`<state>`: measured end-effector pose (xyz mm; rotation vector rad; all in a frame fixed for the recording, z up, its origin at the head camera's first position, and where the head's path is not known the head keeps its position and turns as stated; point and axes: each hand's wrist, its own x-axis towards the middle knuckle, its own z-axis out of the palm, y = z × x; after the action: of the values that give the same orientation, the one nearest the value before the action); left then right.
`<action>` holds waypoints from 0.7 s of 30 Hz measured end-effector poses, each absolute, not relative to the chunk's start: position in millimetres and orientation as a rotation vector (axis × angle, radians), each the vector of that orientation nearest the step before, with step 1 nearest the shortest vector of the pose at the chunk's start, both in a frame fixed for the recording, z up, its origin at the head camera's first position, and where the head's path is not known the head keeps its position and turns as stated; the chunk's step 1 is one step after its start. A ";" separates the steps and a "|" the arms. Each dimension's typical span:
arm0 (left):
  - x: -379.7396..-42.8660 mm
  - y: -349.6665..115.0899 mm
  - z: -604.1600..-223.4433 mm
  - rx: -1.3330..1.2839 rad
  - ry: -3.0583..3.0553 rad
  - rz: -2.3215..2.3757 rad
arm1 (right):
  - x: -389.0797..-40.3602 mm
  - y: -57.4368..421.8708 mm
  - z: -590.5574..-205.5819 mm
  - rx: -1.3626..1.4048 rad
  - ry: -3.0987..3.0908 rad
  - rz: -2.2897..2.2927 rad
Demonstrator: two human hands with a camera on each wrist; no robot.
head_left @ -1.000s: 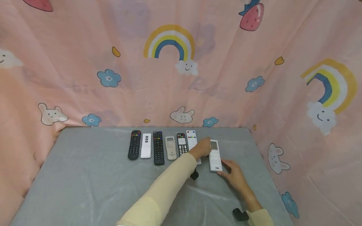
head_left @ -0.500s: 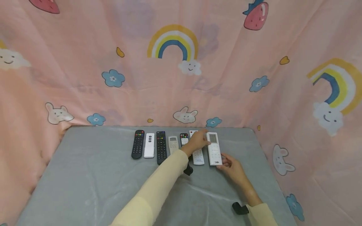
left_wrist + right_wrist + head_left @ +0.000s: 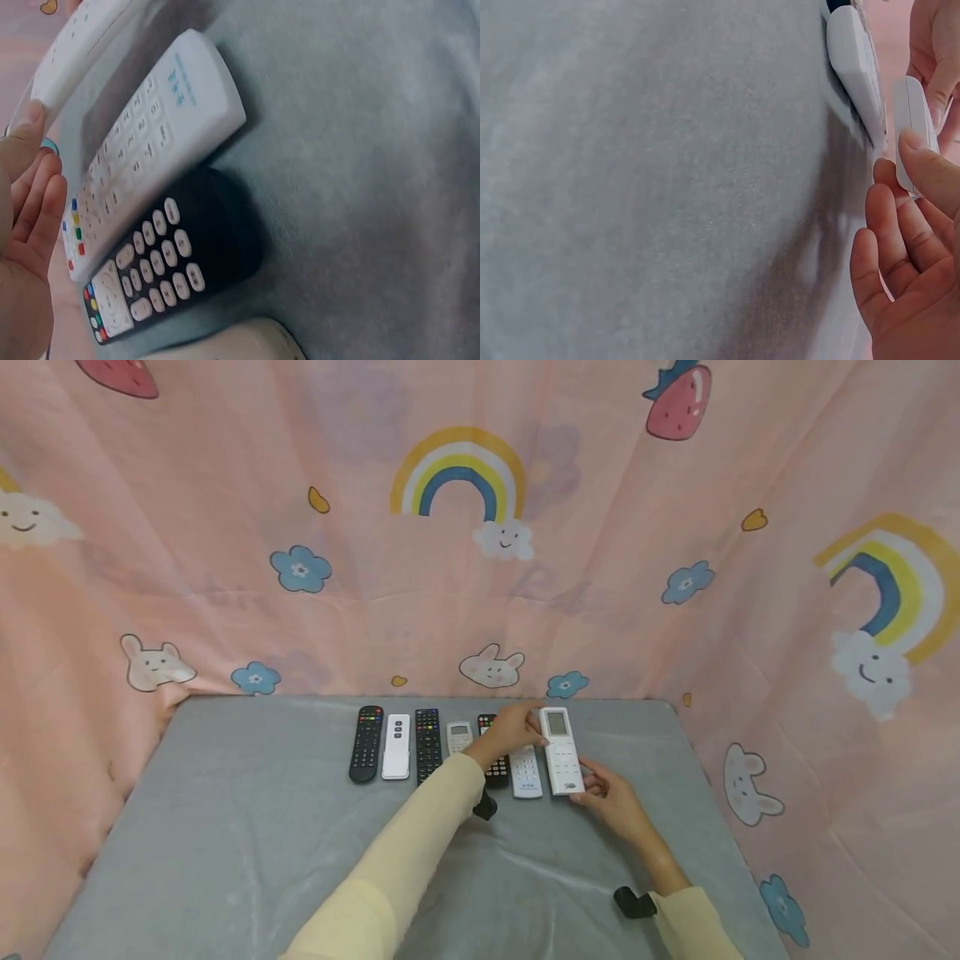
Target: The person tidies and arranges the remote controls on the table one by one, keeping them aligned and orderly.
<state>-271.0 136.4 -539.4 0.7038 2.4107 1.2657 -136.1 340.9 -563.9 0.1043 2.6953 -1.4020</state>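
A white air-conditioner remote (image 3: 562,764) with a grey screen is held between both hands at the right end of a row of remotes. My left hand (image 3: 512,731) pinches its upper left side. At the lower right corner my right hand (image 3: 615,803) grips it, thumb against the near end in the right wrist view, where the remote looks raised off the table. Just left of it lies a white remote with coloured buttons (image 3: 142,142), partly under my left hand in the head view. A black remote with white keys (image 3: 161,266) lies beside that one.
Further left in the row are a beige remote (image 3: 459,737), a black remote (image 3: 428,743), a white slim remote (image 3: 396,747) and another black remote (image 3: 366,743). They lie near the back edge of the grey-covered table (image 3: 225,843). A pink patterned curtain (image 3: 360,610) hangs behind.
Both hands have carried the air-conditioner remote away from me and a little left, closer to the white remote beside it. The head view has also shifted slightly.
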 end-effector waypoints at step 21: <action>-271.4 124.4 -534.9 0.717 2.520 1.118 | -147.0 333.1 -565.0 0.091 2.733 -1.362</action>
<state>-271.4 124.4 -534.9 0.7172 2.5200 1.1184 -147.0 333.1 -565.0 0.0910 2.7331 -1.3619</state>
